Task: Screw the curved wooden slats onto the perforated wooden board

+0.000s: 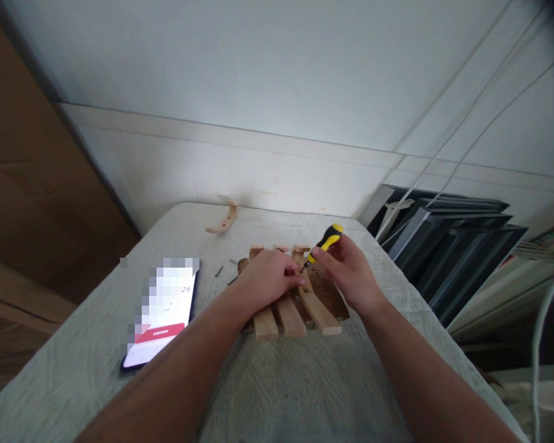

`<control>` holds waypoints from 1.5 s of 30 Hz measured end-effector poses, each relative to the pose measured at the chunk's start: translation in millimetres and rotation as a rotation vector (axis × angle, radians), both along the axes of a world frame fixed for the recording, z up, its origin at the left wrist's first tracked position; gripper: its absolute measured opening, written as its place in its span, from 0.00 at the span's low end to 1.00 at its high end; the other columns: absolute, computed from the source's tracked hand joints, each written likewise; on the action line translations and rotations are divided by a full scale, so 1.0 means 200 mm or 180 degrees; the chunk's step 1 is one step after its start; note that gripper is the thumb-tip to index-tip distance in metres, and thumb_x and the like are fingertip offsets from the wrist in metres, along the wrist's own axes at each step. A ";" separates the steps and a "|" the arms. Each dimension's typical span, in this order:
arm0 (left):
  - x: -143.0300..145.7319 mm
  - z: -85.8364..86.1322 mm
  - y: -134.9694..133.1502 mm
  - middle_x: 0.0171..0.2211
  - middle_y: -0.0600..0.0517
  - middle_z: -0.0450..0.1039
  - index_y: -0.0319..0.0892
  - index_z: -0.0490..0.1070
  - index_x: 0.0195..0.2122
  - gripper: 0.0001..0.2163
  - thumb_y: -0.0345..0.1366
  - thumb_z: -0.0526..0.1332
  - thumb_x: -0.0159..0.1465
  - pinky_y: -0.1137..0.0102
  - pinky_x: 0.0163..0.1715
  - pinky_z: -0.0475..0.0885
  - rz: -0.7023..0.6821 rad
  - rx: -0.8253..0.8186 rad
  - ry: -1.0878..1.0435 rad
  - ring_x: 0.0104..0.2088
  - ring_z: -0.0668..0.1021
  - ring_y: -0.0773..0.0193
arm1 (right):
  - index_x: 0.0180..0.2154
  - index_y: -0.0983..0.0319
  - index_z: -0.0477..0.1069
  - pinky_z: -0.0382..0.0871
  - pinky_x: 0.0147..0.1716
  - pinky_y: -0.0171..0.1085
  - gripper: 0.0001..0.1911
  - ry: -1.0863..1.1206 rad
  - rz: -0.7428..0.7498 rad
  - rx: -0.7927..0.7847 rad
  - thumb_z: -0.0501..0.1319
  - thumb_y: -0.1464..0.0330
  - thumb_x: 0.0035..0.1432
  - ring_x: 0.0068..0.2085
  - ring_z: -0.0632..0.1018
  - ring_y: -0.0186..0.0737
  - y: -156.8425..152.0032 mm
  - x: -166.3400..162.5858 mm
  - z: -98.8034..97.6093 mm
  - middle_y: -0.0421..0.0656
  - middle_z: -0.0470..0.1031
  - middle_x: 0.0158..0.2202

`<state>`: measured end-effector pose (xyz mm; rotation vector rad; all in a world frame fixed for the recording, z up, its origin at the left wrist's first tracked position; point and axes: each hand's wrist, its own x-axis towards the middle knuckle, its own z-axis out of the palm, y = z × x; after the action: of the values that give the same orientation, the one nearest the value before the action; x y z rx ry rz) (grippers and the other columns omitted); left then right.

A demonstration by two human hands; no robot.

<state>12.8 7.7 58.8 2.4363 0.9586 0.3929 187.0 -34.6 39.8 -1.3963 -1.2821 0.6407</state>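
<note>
A small wooden slat assembly (290,315) lies on a table covered with a pale quilted cloth (277,381). My left hand (264,278) rests on top of the slats, fingers curled and pinched at a small screw near the screwdriver's tip. My right hand (348,271) grips a yellow and black screwdriver (325,240), tilted with its tip down on the slats just beside my left fingertips. A brown perforated wooden piece (330,294) lies under my right hand.
A phone (161,317) with a lit screen lies at the left of the table. A curved wooden piece (224,221) sits near the far edge, and loose screws (219,271) lie beside the slats. Dark framed panels (457,252) lean against the wall at right, with white cables hanging.
</note>
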 end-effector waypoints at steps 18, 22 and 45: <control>0.00 0.00 0.00 0.21 0.53 0.70 0.39 0.74 0.25 0.12 0.41 0.63 0.60 0.71 0.23 0.54 -0.0045 -0.0014 -0.0056 0.22 0.67 0.69 | 0.34 0.60 0.67 0.64 0.28 0.36 0.17 0.0196 -0.0095 0.0100 0.67 0.57 0.48 0.30 0.71 0.36 0.01 0.00 -0.01 0.40 0.72 0.30; 0.00 -0.01 0.01 0.21 0.54 0.69 0.38 0.73 0.24 0.12 0.40 0.62 0.61 0.71 0.24 0.54 -0.0095 -0.0013 -0.0056 0.22 0.67 0.69 | 0.43 0.58 0.69 0.65 0.30 0.37 0.18 0.0418 0.0118 0.0180 0.64 0.59 0.51 0.32 0.72 0.36 0.00 -0.01 0.01 0.41 0.74 0.38; 0.01 -0.02 0.01 0.21 0.53 0.70 0.39 0.74 0.25 0.12 0.41 0.62 0.61 0.71 0.24 0.54 -0.0074 0.0056 -0.0016 0.21 0.66 0.70 | 0.41 0.59 0.69 0.64 0.28 0.37 0.17 0.0242 0.0156 0.0194 0.64 0.58 0.51 0.31 0.72 0.36 -0.03 -0.01 0.02 0.43 0.74 0.39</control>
<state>14.0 10.2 55.5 2.4589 0.9277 0.4006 185.0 -40.1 43.6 -1.2824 -1.2684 0.6763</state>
